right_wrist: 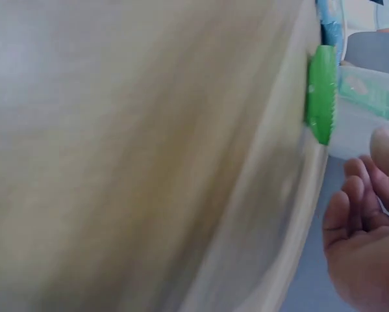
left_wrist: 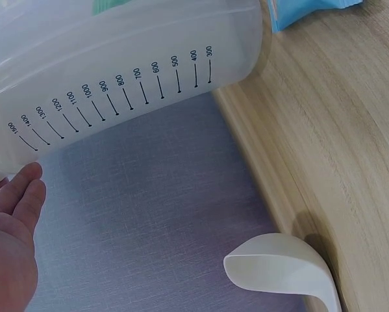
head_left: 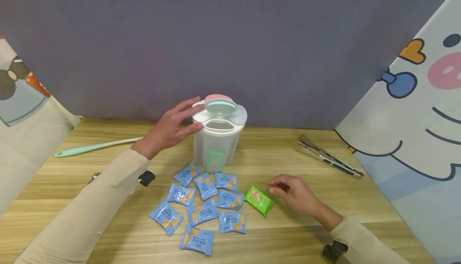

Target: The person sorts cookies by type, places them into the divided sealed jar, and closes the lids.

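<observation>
My left hand [head_left: 173, 127] rests on the lid of a translucent storage canister [head_left: 216, 146], thumb at the front rim and fingers spread over the left side. The canister's mint-green flap [head_left: 221, 107] stands raised above an oval opening. A green packet [head_left: 215, 161] shows through its wall. My right hand [head_left: 293, 194] is over the table, its fingers loosely bent with nothing in them. Just left of it lies a green snack packet [head_left: 259, 201], apart from the fingertips. Several blue snack packets [head_left: 203, 213] lie in front of the canister. Volume marks run along the canister's side [left_wrist: 136, 91].
A long mint-and-white handle [head_left: 97, 147] lies at the left, partly behind my left arm; its white ladle-like head [left_wrist: 278, 263] shows in the left wrist view. Metal tongs [head_left: 329, 157] lie at the right. A grey panel [head_left: 230, 36] stands behind the wooden table [head_left: 281, 148].
</observation>
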A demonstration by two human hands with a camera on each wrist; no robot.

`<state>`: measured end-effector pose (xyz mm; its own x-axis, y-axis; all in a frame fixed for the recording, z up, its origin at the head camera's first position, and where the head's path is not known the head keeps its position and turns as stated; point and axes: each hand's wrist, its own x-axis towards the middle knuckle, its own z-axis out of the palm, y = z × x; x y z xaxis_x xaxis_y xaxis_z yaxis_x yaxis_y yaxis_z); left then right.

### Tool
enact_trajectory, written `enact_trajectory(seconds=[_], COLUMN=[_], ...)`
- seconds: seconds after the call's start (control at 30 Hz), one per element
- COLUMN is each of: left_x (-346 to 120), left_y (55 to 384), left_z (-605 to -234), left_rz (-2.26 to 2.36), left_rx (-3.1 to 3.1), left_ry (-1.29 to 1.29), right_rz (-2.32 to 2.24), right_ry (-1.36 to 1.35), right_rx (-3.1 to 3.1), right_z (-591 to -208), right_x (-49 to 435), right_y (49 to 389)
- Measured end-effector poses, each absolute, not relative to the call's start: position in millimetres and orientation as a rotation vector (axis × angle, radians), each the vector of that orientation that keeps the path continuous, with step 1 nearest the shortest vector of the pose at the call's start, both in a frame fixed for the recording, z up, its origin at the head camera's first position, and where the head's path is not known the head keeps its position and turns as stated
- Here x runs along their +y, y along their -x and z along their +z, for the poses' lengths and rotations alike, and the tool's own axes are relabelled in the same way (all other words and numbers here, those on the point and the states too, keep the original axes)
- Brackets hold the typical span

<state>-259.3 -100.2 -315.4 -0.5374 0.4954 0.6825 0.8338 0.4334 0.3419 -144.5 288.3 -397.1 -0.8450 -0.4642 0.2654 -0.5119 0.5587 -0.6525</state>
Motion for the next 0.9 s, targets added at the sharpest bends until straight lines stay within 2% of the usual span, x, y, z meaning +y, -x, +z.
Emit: enact_trajectory(seconds=[0.3, 0.57, 0.9], left_x=[-100.1, -98.8, -99.4], left_y=[259.6, 259.0, 258.1], left_z=[-314.9, -313.6, -312.8], left_rz=[-0.922, -0.918, -0.907], left_rx=[-2.198, -2.203, -2.218], left_ry=[1.122, 1.120, 1.109], right_rz=[1.299, 1.160, 1.199], right_ry=[-0.821, -0.925, -0.941], right_rx=[-2.979, -3.074, -3.081], right_z=[-402.8, -402.0, -399.8], right_x=[299.9, 303.5, 300.2], right_y=[141.8, 148.5, 147.6])
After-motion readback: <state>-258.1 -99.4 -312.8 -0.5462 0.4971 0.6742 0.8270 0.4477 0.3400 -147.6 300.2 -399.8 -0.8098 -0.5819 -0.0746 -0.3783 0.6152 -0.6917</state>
